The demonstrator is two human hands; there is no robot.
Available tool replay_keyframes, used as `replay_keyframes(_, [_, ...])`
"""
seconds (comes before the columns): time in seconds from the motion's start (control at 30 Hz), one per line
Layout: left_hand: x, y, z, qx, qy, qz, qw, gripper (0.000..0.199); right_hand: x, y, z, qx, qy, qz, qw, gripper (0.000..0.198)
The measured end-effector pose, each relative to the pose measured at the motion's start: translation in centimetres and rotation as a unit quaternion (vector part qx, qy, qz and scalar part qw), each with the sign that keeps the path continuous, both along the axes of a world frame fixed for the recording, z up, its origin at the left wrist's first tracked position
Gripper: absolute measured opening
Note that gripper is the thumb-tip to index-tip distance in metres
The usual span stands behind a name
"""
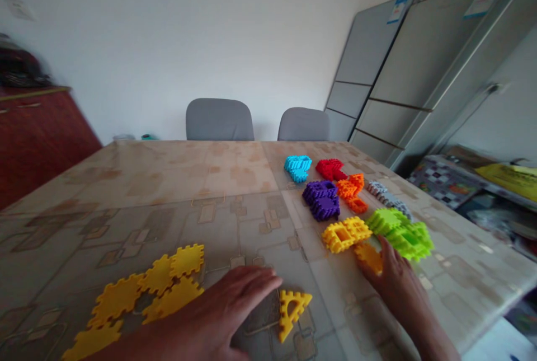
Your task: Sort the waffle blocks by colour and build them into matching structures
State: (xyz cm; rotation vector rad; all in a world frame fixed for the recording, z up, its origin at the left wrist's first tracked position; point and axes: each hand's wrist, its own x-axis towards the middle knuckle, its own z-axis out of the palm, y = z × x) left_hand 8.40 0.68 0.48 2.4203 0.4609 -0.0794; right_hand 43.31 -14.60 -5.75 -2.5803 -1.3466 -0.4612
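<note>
My left hand point(237, 305) hovers low over the table with its fingers stretched out and nothing in its grasp. Just right of its fingertips lies a yellow triangular interlocking tile point(296, 306) with a hole in it. Left of that hand, several yellow toothed tiles point(187, 260) lie flat, joined in a cluster that my forearm partly covers. On the right, my right hand point(396, 277) has thumb and fingers around a yellow interlocking tile point(369, 257). This tile sits beside a yellow stack point(346, 233) and a lime green stack point(403, 233), close to my fingertips.
Farther back stand purple point(322, 200), orange point(351, 190), red point(330, 169), light blue point(297, 168) and grey pieces point(389, 198). The patterned tablecloth point(138, 173) covers the table. Two grey chairs point(220, 120) are at the far edge, with a refrigerator point(403, 59) to the right.
</note>
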Motion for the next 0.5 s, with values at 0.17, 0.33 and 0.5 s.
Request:
replay_keyframes(0.17, [2.9, -0.5, -0.8, 0.003, -0.043, -0.054, 0.998, 0.090, -3.0, -0.3, 0.3, -0.002, 0.014, -0.010, 1.000, 0.068])
replay_keyframes(0.33, [3.8, -1.1, -1.3, 0.006, -0.080, -0.054, 0.995, 0.083, -5.1, 0.4, 0.8, 0.004, 0.027, -0.009, 1.000, 0.075])
replay_keyframes(0.5, [4.8, -1.9, -1.3, 0.009, -0.068, -0.054, 0.996, 0.079, -5.7, 0.6, 0.8, -0.006, 0.041, -0.002, 0.999, 0.077])
